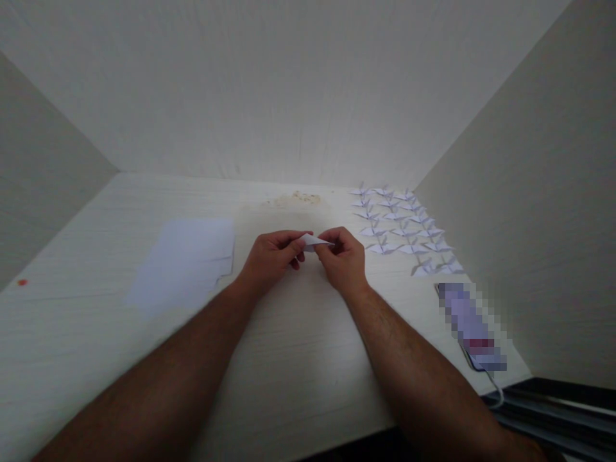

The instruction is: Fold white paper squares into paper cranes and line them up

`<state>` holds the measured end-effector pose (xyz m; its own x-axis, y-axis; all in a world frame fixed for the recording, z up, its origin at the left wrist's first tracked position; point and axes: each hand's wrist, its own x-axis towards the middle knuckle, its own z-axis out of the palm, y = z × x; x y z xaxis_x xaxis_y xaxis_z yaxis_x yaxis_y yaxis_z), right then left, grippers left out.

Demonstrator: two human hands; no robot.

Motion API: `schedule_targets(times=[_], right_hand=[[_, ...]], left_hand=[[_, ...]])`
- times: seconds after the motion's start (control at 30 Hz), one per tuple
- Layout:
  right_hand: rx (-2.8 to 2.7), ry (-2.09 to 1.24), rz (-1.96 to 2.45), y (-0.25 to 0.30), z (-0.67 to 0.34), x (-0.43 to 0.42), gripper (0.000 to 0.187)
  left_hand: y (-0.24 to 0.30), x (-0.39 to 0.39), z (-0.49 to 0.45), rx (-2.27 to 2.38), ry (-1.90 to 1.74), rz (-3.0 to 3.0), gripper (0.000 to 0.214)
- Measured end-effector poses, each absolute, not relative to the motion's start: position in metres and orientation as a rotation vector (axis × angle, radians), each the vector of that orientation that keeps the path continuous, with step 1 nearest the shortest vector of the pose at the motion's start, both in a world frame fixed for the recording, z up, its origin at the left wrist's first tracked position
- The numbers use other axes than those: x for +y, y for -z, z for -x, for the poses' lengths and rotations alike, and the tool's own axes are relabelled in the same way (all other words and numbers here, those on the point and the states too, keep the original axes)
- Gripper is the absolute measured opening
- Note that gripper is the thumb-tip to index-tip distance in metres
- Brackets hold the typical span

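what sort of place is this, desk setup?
Likely a desk in a nook or booth; home or workplace, I can't tell. Signs: a pale tabletop, walls on three sides, and a phone with a cable.

Between my left hand [273,254] and right hand [347,260] is a folded paper [312,239]. On the table [298,359], left of them, lies a paper stack [185,263]; to the far right, rows of paper cranes [383,248], with a phone [466,321] on their near side. A wall [289,90] stands behind.
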<state>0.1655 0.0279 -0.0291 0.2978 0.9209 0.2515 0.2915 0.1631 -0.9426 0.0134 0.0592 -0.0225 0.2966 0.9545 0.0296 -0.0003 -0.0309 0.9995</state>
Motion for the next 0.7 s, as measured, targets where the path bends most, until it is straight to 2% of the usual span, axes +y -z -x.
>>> schedule_targets(times=[0.4,0.7], right_hand=[[-1.178,-0.738,1.307,0.0322,-0.1684,0.0284,0.014],[-1.073,-0.837,1.249,0.0265,-0.1672,0.0279,0.012]], left_hand=[[0.0285,0.0633,-0.0126,0.957,-1.034,-1.28,0.023],[0.0267,0.0624,-0.0132,0.964,-1.035,-1.258,0.026]])
